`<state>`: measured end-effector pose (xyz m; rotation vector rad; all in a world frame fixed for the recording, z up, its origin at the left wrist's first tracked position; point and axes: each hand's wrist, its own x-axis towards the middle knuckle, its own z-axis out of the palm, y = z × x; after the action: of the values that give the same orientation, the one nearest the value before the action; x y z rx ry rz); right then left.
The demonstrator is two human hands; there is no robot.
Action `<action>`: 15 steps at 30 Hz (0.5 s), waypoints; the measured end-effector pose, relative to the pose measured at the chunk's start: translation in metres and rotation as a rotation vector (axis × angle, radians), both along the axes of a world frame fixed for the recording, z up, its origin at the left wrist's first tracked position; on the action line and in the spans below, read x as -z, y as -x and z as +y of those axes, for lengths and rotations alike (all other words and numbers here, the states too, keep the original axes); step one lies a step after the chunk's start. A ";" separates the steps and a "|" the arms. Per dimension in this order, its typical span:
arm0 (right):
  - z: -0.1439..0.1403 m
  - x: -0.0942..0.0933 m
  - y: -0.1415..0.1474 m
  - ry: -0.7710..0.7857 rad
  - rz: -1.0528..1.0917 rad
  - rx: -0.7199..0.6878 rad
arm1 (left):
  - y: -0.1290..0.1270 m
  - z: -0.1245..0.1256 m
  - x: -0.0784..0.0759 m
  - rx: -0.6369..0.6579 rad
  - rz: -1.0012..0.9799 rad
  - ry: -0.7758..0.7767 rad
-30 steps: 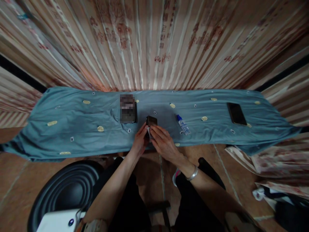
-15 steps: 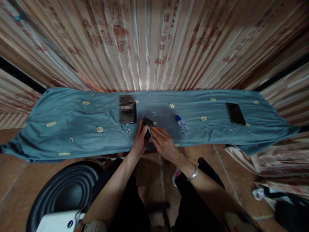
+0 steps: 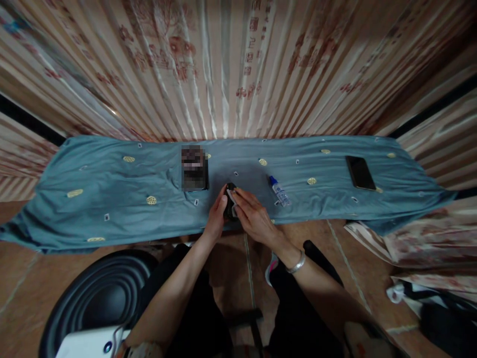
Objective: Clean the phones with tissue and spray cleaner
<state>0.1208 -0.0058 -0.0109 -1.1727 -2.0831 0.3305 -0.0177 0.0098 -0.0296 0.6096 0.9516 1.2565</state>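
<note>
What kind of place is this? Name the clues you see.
Probably a home room used as a makeshift workspace: patterned curtains behind, a table under a blue cloth, a tiled floor, and two hands working there.

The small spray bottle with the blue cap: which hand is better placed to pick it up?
Probably the right hand: the small spray bottle with the blue cap lies on its side of the table, nearer than to the left hand.
</note>
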 end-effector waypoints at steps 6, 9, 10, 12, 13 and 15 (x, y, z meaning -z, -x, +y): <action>0.014 0.000 -0.014 -0.003 -0.049 0.083 | -0.004 -0.006 0.002 0.049 0.083 -0.004; 0.015 -0.001 -0.016 -0.022 -0.073 0.090 | -0.003 -0.006 0.004 0.054 0.100 -0.011; 0.015 -0.002 -0.015 -0.025 -0.079 0.083 | -0.003 -0.005 0.004 0.052 0.099 -0.008; 0.012 -0.002 -0.013 -0.022 -0.084 0.055 | -0.003 -0.004 0.005 0.047 0.086 -0.006; 0.010 -0.003 -0.011 -0.017 -0.086 0.038 | -0.002 -0.003 0.005 0.048 0.076 -0.010; 0.006 -0.004 -0.008 -0.012 -0.084 0.007 | -0.002 -0.002 0.006 0.049 0.053 -0.026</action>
<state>0.1289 0.0006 -0.0067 -1.2048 -2.1504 0.2688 -0.0157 0.0083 -0.0357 0.6860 0.9597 1.2158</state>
